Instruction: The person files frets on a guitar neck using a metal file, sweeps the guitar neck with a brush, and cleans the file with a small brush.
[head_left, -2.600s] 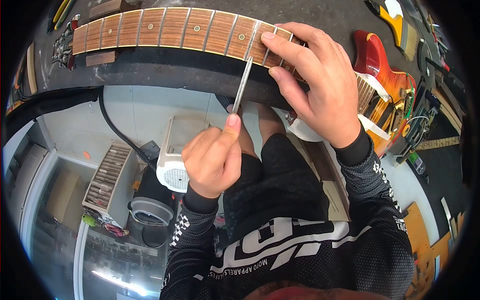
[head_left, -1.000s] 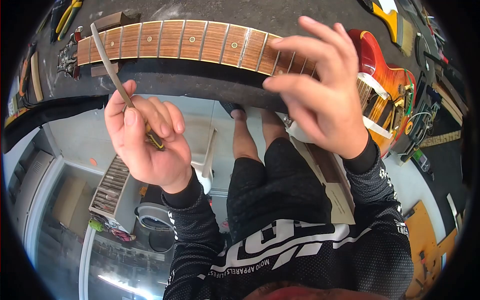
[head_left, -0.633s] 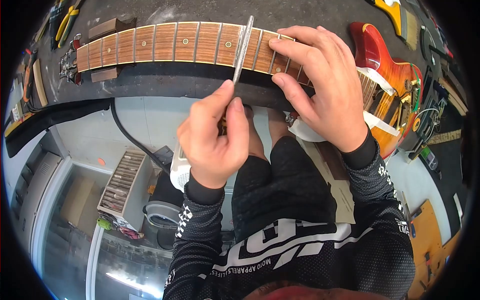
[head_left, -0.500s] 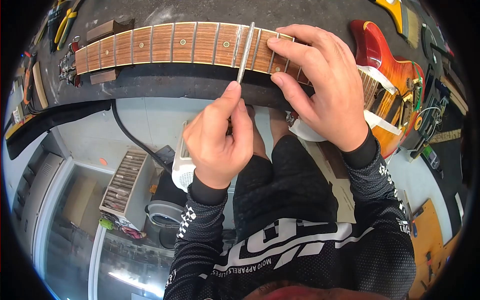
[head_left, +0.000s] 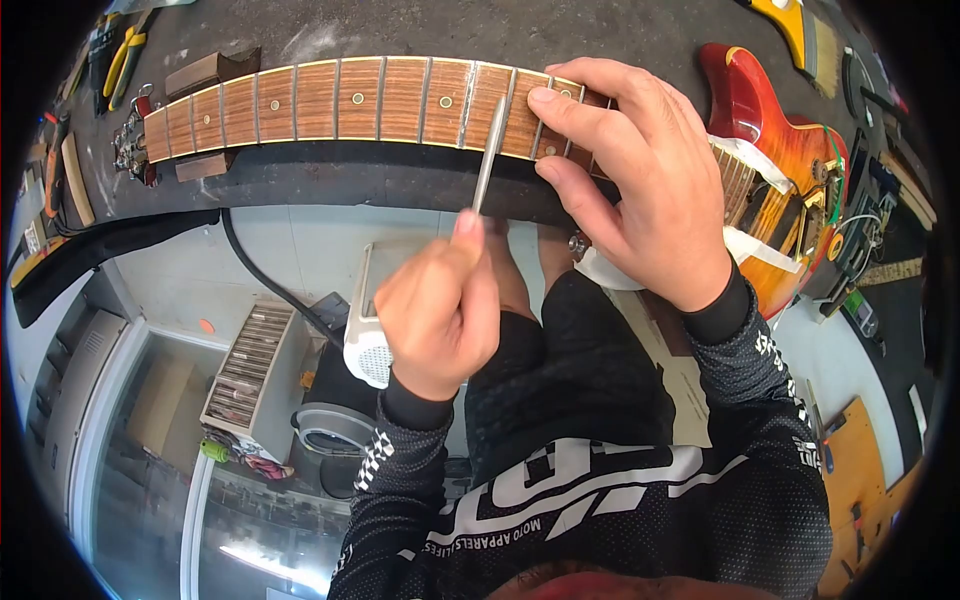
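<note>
Fretboard (head_left: pixel 402 112) lies beyond the left hand (head_left: pixel 437 312) gripping a file (head_left: pixel 489 157) and partly under the spread right hand (head_left: pixel 648 178).

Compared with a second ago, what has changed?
The left hand has swung the file from near the headstock rightward along the fretboard, its tip now nearer the guitar body. The right hand, seemingly lifted then, now rests on the fretboard. The left hand kept the file; the guitar body stayed put.

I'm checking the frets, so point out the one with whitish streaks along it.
The fret between the metal file and the first dot left of it: whitish streaks line it, while the other uncovered frets show plain brown wood alongside.
</note>
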